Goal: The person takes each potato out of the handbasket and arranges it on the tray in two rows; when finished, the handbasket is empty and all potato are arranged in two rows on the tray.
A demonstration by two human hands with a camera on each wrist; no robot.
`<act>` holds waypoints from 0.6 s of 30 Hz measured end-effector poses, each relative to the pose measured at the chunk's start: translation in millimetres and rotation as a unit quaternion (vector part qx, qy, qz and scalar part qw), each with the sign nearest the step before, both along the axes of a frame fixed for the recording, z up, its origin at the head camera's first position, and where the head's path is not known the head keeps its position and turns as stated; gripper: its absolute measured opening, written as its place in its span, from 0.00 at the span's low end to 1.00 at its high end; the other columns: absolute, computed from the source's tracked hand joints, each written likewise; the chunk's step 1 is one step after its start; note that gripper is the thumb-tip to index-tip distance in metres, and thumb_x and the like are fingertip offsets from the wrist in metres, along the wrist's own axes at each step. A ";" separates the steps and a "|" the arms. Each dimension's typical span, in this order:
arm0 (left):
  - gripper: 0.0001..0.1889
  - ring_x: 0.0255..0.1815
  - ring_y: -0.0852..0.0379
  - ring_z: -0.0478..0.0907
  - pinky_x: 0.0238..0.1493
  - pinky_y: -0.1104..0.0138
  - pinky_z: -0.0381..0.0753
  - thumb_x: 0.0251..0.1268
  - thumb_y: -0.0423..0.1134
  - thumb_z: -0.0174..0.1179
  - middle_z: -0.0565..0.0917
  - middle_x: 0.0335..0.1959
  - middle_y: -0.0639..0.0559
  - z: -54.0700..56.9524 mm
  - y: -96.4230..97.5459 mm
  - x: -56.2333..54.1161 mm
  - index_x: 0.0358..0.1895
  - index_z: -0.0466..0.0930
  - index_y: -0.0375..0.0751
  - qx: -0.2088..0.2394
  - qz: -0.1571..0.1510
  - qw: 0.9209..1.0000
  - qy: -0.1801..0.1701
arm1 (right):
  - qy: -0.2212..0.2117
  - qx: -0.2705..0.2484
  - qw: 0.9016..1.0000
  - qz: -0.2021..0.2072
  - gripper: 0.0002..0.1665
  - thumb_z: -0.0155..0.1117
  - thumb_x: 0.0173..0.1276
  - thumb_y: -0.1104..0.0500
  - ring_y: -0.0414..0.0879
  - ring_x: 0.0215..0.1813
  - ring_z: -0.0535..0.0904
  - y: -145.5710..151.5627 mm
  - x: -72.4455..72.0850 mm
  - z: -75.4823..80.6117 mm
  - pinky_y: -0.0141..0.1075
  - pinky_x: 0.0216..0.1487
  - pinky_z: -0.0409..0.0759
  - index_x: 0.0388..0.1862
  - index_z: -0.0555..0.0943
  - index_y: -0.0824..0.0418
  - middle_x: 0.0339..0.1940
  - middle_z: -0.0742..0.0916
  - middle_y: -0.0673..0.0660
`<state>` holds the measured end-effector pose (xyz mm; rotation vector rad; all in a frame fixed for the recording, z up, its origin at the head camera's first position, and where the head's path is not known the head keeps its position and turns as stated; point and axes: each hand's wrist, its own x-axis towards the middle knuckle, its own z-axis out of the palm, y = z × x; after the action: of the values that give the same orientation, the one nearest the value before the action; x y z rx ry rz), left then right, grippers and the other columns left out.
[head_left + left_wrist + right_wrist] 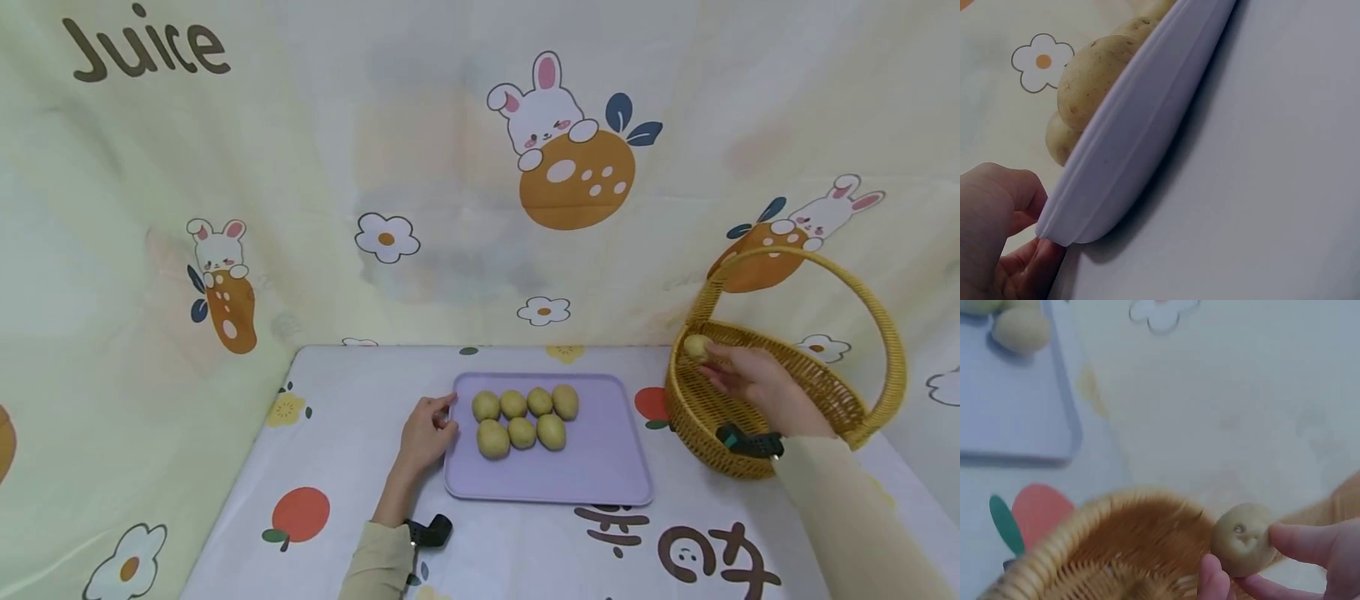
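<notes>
A light purple tray lies on the table, with several potatoes in two rows on its left half. At the tray's left edge my left hand pinches the rim; the left wrist view has its fingers above and below the tray edge. My right hand reaches over the wicker basket. Between thumb and fingers it holds a small potato, raised near the basket's far left rim. Part of the basket's inside is hidden by the right hand and forearm.
The basket's tall arched handle rises over the right forearm. A patterned cloth covers the table, and a printed curtain hangs right behind it. The basket stands to the right of the tray, with a gap between them.
</notes>
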<state>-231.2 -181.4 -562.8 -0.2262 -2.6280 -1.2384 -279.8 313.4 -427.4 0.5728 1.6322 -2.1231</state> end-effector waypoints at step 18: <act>0.25 0.28 0.60 0.73 0.33 0.65 0.71 0.50 0.33 0.59 0.77 0.37 0.45 0.5 0.0 3.1 0.57 0.82 0.33 0.018 -0.007 0.999 0.028 | 0.138 0.196 0.957 0.162 0.29 0.55 0.75 0.49 0.36 0.38 0.82 -61.1 37.2 18.8 0.33 0.44 0.79 0.63 0.72 0.70 0.35 0.86 0.42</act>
<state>-228.1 -181.5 -562.2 -0.2701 -2.5591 -1.2653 -242.5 252.4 -408.5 0.1013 2.1559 -1.7059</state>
